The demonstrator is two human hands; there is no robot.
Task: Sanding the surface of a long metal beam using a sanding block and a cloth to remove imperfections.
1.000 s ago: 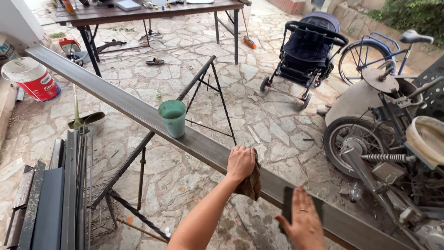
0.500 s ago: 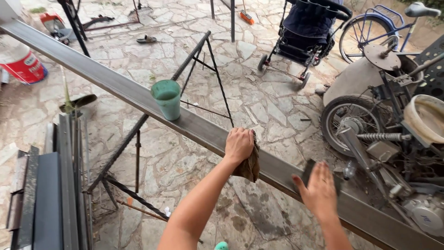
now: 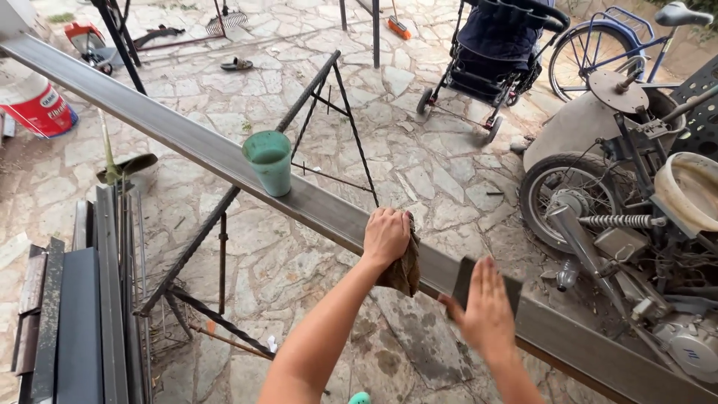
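A long grey metal beam [image 3: 172,135] lies across black trestles and runs from the top left to the bottom right. My left hand [image 3: 387,234] presses a brown rag [image 3: 404,271] onto the beam's near side, fingers closed around the cloth. To its right, my right hand [image 3: 486,310] rests flat on a dark rectangular pad [image 3: 464,278] against the same beam; the hand is blurred. A green plastic cup [image 3: 270,161] stands upright on the beam, to the left of my left hand.
A black trestle [image 3: 329,112] holds the beam over stone paving. Stacked metal profiles [image 3: 78,299] lie at lower left. A red and white bucket [image 3: 36,105] stands at far left. A stroller [image 3: 497,52], a bicycle [image 3: 621,37] and a dusty moped [image 3: 621,217] crowd the right.
The view has tilted down and drifted right. My right hand has slid along the beam with the dark pad, while my left hand stays pressed on the rag.
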